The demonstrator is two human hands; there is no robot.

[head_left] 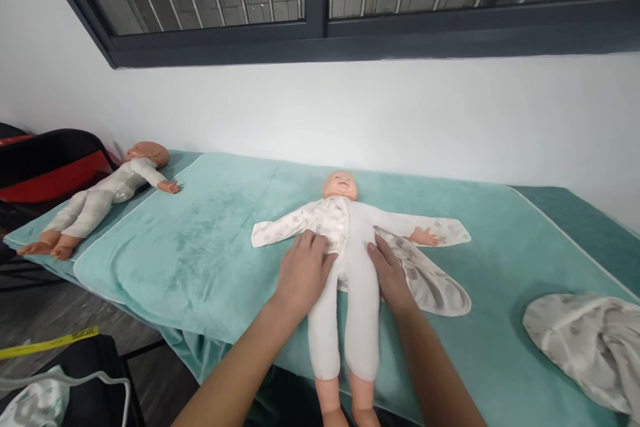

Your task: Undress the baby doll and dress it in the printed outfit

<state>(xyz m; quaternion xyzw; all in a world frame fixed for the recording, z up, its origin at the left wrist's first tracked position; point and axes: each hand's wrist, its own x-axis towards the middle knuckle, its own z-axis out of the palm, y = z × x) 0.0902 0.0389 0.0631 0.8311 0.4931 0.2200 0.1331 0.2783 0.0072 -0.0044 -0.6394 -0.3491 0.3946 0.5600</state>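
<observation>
A baby doll [361, 293] lies on its back in front of me, its head toward the wall. It wears a white bodysuit and a white baby shirt [320, 219] with a small print. Both sleeves are on its arms, and one doll hand shows beside the right-hand cuff. The shirt's left panel covers the chest; its right panel [437, 287] is spread out on the towel. My left hand [306, 270] rests on the lower edge of the left panel, fingers flat and thumb apart. My right hand [393, 273] touches the doll's other hip, thumb and fingers extended.
A teal towel [220, 267] covers the table. Another doll [113, 190] lies at the far left, near a black and red chair [60, 170]. Crumpled printed cloth [585, 340] is at the right. A yellow strap [50, 341] shows at the lower left. Behind the table stands a white wall [280, 110].
</observation>
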